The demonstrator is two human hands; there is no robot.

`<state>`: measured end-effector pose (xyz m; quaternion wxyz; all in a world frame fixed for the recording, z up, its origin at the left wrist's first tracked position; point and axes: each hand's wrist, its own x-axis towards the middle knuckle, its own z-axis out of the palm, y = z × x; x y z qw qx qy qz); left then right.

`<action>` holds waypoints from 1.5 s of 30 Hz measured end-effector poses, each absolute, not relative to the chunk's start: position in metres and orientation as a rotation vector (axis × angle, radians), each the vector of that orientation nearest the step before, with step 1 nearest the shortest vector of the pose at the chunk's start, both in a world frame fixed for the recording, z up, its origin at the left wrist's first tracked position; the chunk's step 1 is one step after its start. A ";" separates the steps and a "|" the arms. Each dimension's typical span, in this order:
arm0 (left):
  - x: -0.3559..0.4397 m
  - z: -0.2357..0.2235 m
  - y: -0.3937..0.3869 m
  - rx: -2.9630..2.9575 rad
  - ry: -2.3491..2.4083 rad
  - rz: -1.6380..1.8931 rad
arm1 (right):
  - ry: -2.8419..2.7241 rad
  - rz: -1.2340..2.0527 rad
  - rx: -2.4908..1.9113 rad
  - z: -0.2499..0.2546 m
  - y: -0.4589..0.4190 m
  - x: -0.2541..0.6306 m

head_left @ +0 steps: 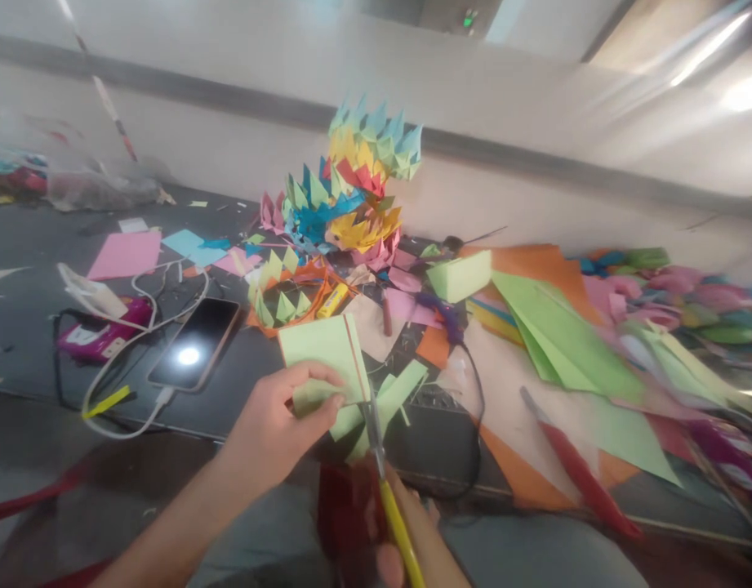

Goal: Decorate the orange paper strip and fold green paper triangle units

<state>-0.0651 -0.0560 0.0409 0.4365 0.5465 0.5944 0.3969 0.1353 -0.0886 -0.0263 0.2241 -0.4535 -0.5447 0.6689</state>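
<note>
My left hand pinches a pale green square of paper by its lower edge, with the thumb on top. A reddish-brown line runs down the paper's right side. Below and to the right, my right hand is closed around scissors with yellow handles. The blades meet the lower right corner of the paper, close to that line. Loose green paper strips lie beside the blades. Part of my right hand is blurred and hidden behind the handle.
Behind the paper stands a stack of folded paper crowns. A phone on a white cable and a purple power strip lie left. To the right are a red-handled knife, green sheets and a heap of coloured paper.
</note>
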 end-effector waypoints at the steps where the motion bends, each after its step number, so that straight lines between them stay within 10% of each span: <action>1: -0.065 0.041 -0.056 1.361 1.471 0.979 | -1.485 1.876 -1.275 -0.029 -0.088 0.136; 45: -0.067 0.042 -0.061 1.444 1.572 0.840 | -0.909 1.920 -1.552 -0.048 -0.085 0.123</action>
